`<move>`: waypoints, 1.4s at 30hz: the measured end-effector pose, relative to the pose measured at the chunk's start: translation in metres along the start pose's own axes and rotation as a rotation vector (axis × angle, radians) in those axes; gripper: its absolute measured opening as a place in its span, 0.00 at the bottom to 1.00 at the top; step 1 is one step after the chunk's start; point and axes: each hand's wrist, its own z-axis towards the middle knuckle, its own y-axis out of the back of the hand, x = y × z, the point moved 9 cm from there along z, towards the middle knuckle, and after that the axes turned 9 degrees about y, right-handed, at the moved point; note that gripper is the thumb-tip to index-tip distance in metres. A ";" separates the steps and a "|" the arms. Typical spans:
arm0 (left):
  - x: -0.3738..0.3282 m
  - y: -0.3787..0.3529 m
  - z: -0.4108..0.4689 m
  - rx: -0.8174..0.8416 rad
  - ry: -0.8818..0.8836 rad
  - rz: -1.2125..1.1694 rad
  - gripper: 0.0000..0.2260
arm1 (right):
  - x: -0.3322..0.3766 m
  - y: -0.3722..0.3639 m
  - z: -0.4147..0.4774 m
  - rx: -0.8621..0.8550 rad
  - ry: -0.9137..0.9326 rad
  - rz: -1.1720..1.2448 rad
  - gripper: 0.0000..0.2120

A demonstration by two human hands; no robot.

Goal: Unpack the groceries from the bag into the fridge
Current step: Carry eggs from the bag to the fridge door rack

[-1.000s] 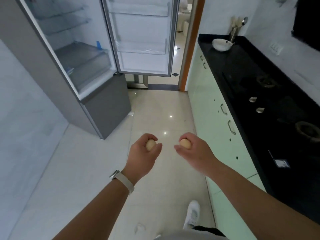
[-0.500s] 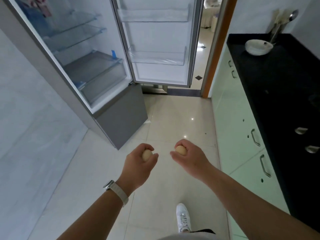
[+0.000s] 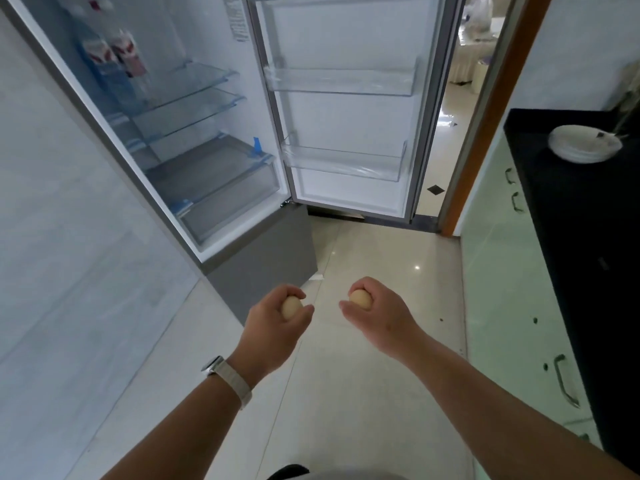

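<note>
Fridge (image 3: pixel 263 271) nearer, larger in view than before; approach under way. Left hand (image 3: pixel 273 327) curled round egg (image 3: pixel 291 306), right hand (image 3: pixel 377 320) curled round second egg (image 3: pixel 360 299), both well short of door shelves (image 3: pixel 343 161); placing next

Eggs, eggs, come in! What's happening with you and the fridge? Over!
Left hand grip on left egg; right hand grip on right egg. Eggs not yet in fridge, door open. Nothing seen in the way.
</note>
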 end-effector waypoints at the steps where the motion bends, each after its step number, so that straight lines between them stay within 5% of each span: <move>1: -0.001 0.003 0.009 -0.013 0.006 -0.006 0.06 | -0.001 -0.002 0.008 0.007 -0.012 0.013 0.08; 25: 0.039 0.085 0.326 0.204 -0.011 -0.173 0.08 | 0.029 -0.109 0.271 -0.095 -0.190 -0.158 0.08; 42: 0.009 0.063 0.434 0.314 -0.090 -0.123 0.08 | 0.023 -0.101 0.369 -0.144 -0.235 -0.038 0.08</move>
